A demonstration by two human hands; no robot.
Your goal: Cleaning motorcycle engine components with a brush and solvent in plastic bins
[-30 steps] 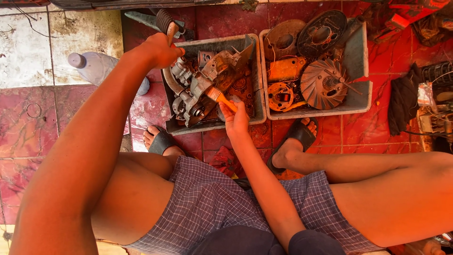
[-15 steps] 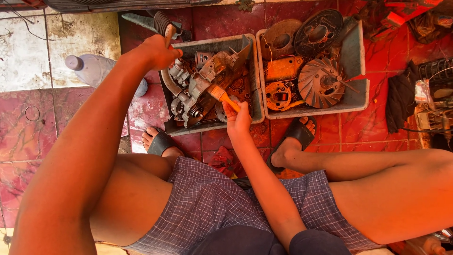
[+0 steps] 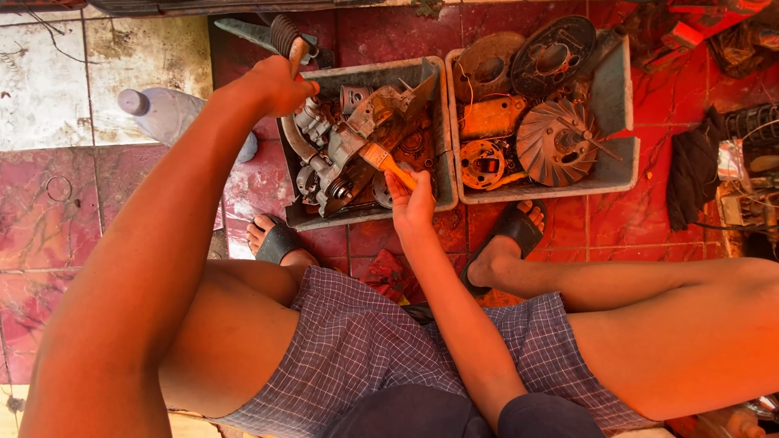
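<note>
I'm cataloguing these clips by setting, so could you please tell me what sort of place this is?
Probably an informal small-engine repair spot on a tiled floor. The right hand brushes an engine block in a grey tray, and a second tray holds a finned flywheel.

A grimy small engine block (image 3: 345,154) is propped tilted in a grey tray (image 3: 442,130); an orange-handled brush (image 3: 385,164) is laid against it.

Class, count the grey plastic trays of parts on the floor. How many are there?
2: the left grey plastic tray holds the engine block being brushed; the right grey plastic tray beside it holds the finned metal flywheel.
</note>
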